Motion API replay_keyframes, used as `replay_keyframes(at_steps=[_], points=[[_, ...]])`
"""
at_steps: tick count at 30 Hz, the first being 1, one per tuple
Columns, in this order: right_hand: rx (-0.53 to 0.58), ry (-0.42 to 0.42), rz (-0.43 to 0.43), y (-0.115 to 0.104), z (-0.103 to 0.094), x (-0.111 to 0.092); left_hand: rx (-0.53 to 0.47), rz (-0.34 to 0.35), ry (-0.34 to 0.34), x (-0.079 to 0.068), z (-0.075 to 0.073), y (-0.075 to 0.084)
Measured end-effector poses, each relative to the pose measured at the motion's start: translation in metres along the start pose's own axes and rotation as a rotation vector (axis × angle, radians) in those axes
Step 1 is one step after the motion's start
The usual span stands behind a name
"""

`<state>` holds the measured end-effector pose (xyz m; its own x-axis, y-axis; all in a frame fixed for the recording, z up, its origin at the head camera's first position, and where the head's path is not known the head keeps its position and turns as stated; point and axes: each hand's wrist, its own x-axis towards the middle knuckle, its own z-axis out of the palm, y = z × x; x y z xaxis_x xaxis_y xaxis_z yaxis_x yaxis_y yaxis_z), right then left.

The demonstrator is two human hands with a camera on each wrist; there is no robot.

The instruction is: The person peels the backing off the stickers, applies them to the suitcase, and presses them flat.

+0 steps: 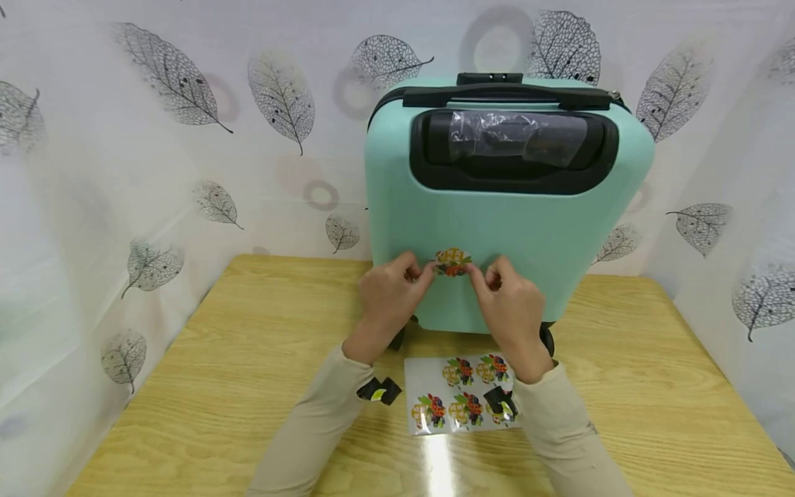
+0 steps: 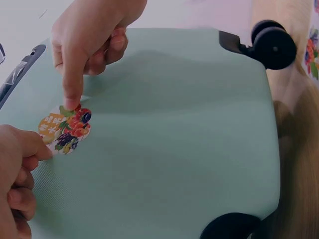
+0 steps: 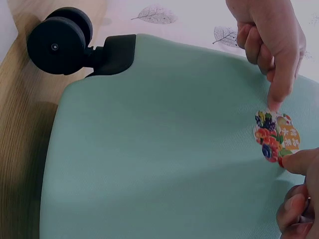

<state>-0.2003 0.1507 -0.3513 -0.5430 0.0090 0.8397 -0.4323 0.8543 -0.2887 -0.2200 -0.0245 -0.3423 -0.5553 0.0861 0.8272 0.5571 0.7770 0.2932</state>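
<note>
A fruit-printed sticker [image 1: 452,262] lies against the front face of a mint-green suitcase [image 1: 515,231], below its handle recess. My left hand [image 1: 393,293] holds the sticker's left edge at the fingertips, the other fingers curled in. On the opposite edge, my right hand [image 1: 512,304] holds it the same way. Both wrist views show this sticker [image 2: 75,130] close against the ribbed shell, a fingertip overlapping each end. The suitcase stands upright on the table, tilted back slightly.
A sheet of similar stickers [image 1: 425,373] lies on the wooden table [image 1: 273,331], between the forearms. Clear plastic film [image 1: 522,134] covers the suitcase's recessed handle. Black wheels [image 3: 57,42] show at its bottom corners. Leaf-patterned cloth [image 1: 279,207] hangs behind and at both sides.
</note>
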Motion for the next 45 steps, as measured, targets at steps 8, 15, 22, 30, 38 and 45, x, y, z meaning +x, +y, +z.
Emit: replay_keyframes(at_steps=[8, 15, 22, 30, 38, 45], points=[[0.007, 0.018, 0.023, 0.005, -0.004, -0.002, -0.047, -0.024, -0.019, -0.001, -0.003, -0.004], [-0.024, 0.029, 0.042, 0.013, -0.013, -0.003, -0.052, -0.022, -0.038, -0.004, -0.007, -0.010], [-0.034, 0.006, 0.046, 0.023, -0.027, -0.012, -0.011, -0.015, -0.064, -0.013, -0.014, -0.017], [-0.039, -0.077, 0.045, 0.032, -0.034, -0.028, -0.021, -0.014, -0.117, -0.034, -0.015, -0.027], [-0.098, -0.228, -0.014, 0.041, -0.032, -0.051, -0.099, -0.096, -0.271, -0.047, -0.019, -0.033], [-0.090, -0.438, 0.038, 0.040, -0.032, -0.073, -0.217, -0.286, -0.530, -0.066, -0.024, -0.040]])
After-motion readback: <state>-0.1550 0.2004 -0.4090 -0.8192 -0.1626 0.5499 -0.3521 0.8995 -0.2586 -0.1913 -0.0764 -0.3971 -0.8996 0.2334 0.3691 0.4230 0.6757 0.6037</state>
